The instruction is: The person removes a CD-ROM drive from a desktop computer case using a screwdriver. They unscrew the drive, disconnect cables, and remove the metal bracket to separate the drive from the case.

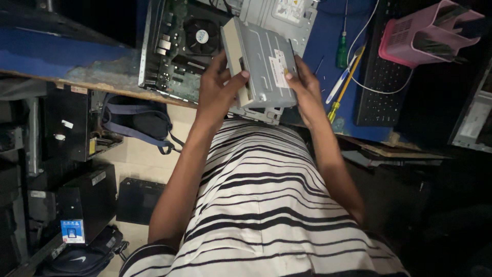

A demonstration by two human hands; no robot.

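Observation:
I hold a grey metal optical drive [264, 64] with a beige front bezel in both hands, lifted above the near edge of the blue workbench [66, 64]. My left hand [218, 87] grips its left side, thumb over the top near the bezel. My right hand [306, 90] grips its right rear edge, fingers on the white label. Just behind the drive lies an open computer chassis [177, 46] showing a motherboard and a round black fan [201, 35].
On the bench to the right lie a green-handled screwdriver [342, 51], a yellow-handled screwdriver [346, 84], a white cable, a black keyboard [382, 77] and a pink basket [428, 33]. Below left are a backpack [136, 120] and stacked black computer cases [84, 202] on the floor.

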